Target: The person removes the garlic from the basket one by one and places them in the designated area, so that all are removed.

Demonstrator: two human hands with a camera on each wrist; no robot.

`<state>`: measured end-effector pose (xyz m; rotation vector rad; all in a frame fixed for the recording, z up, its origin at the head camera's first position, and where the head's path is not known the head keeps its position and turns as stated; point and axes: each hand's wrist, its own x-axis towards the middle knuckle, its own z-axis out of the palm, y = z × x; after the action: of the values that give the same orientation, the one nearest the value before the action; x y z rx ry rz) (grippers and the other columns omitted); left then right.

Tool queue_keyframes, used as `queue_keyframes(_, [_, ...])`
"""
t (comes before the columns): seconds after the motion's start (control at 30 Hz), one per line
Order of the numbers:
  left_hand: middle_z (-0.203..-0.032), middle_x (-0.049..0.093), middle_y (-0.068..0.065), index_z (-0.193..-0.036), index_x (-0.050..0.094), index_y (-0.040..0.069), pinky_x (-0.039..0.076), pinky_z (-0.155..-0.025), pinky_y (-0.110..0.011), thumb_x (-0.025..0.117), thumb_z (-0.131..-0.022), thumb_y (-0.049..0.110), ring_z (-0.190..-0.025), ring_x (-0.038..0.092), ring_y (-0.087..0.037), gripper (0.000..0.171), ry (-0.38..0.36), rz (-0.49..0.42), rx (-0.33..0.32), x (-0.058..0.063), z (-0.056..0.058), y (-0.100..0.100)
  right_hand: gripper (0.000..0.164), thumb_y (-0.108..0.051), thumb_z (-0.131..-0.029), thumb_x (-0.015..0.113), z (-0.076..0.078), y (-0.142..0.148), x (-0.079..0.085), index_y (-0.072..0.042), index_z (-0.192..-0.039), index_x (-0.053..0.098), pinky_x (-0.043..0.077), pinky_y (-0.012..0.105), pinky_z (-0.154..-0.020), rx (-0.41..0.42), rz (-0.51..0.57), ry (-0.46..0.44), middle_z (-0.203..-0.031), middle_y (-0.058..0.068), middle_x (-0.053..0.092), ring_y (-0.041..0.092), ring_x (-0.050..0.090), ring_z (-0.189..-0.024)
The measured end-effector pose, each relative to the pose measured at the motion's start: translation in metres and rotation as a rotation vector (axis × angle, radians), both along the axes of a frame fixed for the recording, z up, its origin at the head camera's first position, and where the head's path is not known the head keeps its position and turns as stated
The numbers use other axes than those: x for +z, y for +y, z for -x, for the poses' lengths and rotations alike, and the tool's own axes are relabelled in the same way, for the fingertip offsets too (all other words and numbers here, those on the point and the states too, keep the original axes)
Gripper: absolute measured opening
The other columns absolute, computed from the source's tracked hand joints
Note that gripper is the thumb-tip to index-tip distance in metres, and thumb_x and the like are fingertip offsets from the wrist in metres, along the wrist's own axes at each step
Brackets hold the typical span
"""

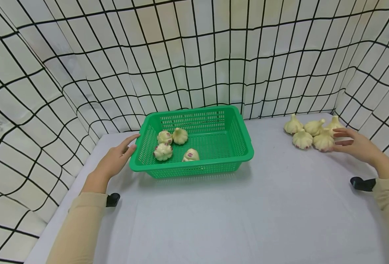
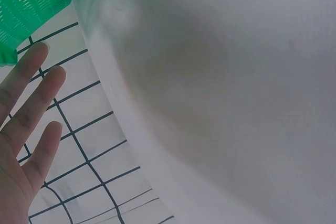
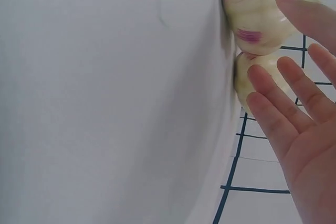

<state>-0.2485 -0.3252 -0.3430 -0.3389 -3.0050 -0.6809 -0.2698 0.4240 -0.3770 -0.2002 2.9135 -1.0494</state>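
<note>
A green plastic basket stands at the back of the table with several garlic bulbs inside, mostly toward its left end. Beside its left rim is my left hand, fingertips right at the edge; the left wrist view shows this hand with spread fingers, nothing gripped. At the far right, several more garlic bulbs lie in a cluster. My right hand reaches to the cluster's right side, close to the nearest bulb. In the right wrist view its fingers are extended and the thumb overlaps a purple-streaked bulb.
White walls with black netting enclose the table on the left, back and right. A white cloth covers the tabletop. Black wrist devices are strapped near both sleeve cuffs.
</note>
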Motion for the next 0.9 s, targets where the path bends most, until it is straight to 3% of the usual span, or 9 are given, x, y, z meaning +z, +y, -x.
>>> queue_keyframes(0.1, [-0.140, 0.052, -0.037, -0.165, 0.023, 0.022, 0.043, -0.095, -0.072, 0.027, -0.111, 0.054, -0.125, 0.052, -0.056, 0.063, -0.002, 0.004, 0.002, 0.000, 0.000, 0.000, 0.075, -0.025, -0.102, 0.068, -0.001, -0.001, 0.004, 0.014, -0.151, 0.026, 0.044, 0.017, -0.077, -0.012, 0.002, 0.031, -0.144, 0.041, 0.038, 0.058, 0.046, -0.123])
queue_keyframes(0.2, [-0.141, 0.052, -0.037, -0.165, 0.022, 0.022, 0.043, -0.095, -0.072, 0.027, -0.111, 0.054, -0.126, 0.052, -0.056, 0.063, -0.002, 0.008, 0.002, 0.001, 0.000, 0.000, 0.073, -0.024, -0.103, 0.066, -0.003, -0.005, 0.012, 0.013, -0.151, 0.027, 0.036, 0.004, -0.068, -0.038, 0.029, 0.095, -0.145, 0.038, 0.037, 0.023, 0.057, -0.115])
queue_keyframes(0.27, [-0.141, 0.051, -0.037, -0.165, 0.022, 0.023, 0.043, -0.095, -0.072, 0.027, -0.111, 0.054, -0.126, 0.052, -0.056, 0.063, -0.002, 0.008, 0.002, 0.001, 0.000, -0.001, 0.070, -0.023, -0.104, 0.065, -0.004, -0.010, 0.021, 0.012, -0.152, 0.028, 0.035, 0.002, -0.068, -0.053, 0.051, 0.153, -0.145, 0.035, 0.038, -0.002, 0.052, -0.104])
queue_keyframes(0.33, [-0.142, 0.051, -0.037, -0.165, 0.022, 0.023, 0.043, -0.095, -0.072, 0.027, -0.111, 0.054, -0.126, 0.052, -0.056, 0.063, -0.002, 0.009, 0.004, 0.001, 0.000, -0.001, 0.066, -0.020, -0.104, 0.063, -0.004, -0.017, 0.031, 0.010, -0.152, 0.030, 0.036, 0.000, -0.069, -0.055, 0.068, 0.212, -0.144, 0.032, 0.039, -0.018, 0.040, -0.095])
queue_keyframes(0.43, [-0.142, 0.050, -0.037, -0.165, 0.022, 0.023, 0.043, -0.095, -0.072, 0.027, -0.111, 0.054, -0.127, 0.051, -0.056, 0.063, -0.002, 0.008, 0.006, 0.001, 0.000, -0.001, 0.066, -0.023, -0.104, 0.065, -0.003, -0.029, 0.047, 0.005, -0.154, 0.033, 0.037, 0.001, -0.070, -0.042, 0.058, 0.252, -0.143, 0.029, 0.042, -0.020, 0.039, -0.096])
queue_keyframes(0.63, [-0.142, 0.051, -0.037, -0.165, 0.022, 0.023, 0.042, -0.095, -0.072, 0.027, -0.111, 0.055, -0.126, 0.052, -0.057, 0.063, 0.000, 0.007, 0.009, 0.001, 0.000, -0.001, 0.065, -0.028, -0.102, 0.068, -0.002, -0.051, 0.066, -0.002, -0.153, 0.039, 0.043, 0.008, -0.067, -0.008, 0.027, 0.246, -0.144, 0.023, 0.049, -0.018, 0.041, -0.100])
queue_keyframes(0.7, [-0.141, 0.051, -0.037, -0.165, 0.023, 0.023, 0.042, -0.095, -0.072, 0.027, -0.111, 0.055, -0.125, 0.052, -0.056, 0.063, -0.001, 0.005, 0.010, 0.000, 0.001, -0.001, 0.061, -0.026, -0.102, 0.068, -0.002, -0.057, 0.069, -0.003, -0.152, 0.042, 0.048, 0.015, -0.065, 0.012, 0.042, 0.244, -0.139, 0.012, 0.055, -0.017, 0.045, -0.100])
queue_keyframes(0.9, [-0.139, 0.054, -0.037, -0.165, 0.024, 0.022, 0.043, -0.096, -0.071, 0.028, -0.111, 0.054, -0.123, 0.055, -0.055, 0.063, 0.005, -0.003, 0.010, -0.001, 0.000, 0.000, 0.054, -0.024, -0.102, 0.068, 0.004, -0.077, 0.081, -0.006, -0.149, 0.048, 0.044, 0.008, -0.077, 0.084, 0.071, 0.240, -0.130, -0.008, 0.055, -0.013, 0.048, -0.107])
